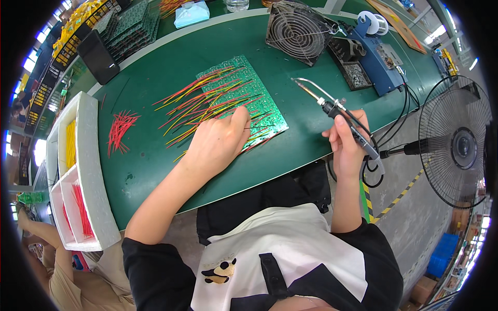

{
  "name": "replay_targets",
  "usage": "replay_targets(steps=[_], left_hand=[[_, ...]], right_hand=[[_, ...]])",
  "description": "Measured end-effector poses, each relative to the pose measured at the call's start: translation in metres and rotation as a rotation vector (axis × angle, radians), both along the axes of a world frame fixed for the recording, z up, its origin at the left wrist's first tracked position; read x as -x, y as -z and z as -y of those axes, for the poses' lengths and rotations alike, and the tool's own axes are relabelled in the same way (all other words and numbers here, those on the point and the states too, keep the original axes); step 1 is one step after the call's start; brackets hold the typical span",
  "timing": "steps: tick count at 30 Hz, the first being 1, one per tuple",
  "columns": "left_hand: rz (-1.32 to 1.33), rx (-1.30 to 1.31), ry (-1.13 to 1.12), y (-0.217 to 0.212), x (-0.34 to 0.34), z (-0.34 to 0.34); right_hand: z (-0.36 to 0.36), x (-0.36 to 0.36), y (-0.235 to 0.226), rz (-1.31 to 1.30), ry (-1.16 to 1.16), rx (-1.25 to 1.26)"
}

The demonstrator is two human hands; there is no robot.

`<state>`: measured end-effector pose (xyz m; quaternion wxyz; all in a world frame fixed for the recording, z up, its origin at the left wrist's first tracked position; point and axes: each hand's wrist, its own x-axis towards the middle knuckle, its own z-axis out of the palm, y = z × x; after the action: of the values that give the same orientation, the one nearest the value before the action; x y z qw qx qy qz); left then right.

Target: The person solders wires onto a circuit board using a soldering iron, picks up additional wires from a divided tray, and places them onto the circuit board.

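Observation:
A green circuit board panel lies on the green work table, with several rows of red, yellow and black wires fanning out over its left side. My left hand rests on its near part among the wires, thumb and fingers pinched together. The fingertips are turned away, so what they grip is hidden. In my right hand is a soldering iron with a curved metal solder-feed tube. Fingers wrap its dark handle, and its tip points up and left, off the board's right side and apart from it.
A pile of red wires and a white foam box of sorted wires are at left. Behind stand a black phone, a square fan and a blue solder-feed unit. A round fan stands right; another person's arm shows lower left.

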<state>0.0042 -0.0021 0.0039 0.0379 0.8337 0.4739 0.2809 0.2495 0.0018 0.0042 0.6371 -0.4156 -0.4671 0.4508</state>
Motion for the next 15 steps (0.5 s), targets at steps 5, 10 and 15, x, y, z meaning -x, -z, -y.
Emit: replay_targets(steps=[5,10,15], left_hand=[[0.01,0.005,0.002,0.0,0.001,0.001],[-0.037,0.01,-0.022,0.001,0.001,0.001],[-0.01,0.018,-0.003,0.0,0.002,0.0]], right_hand=[[-0.001,0.0,0.001,-0.027,-0.12,-0.023],[0.001,-0.002,0.008,-0.048,-0.162,-0.002],[0.002,-0.001,0.006,-0.05,-0.184,-0.002]])
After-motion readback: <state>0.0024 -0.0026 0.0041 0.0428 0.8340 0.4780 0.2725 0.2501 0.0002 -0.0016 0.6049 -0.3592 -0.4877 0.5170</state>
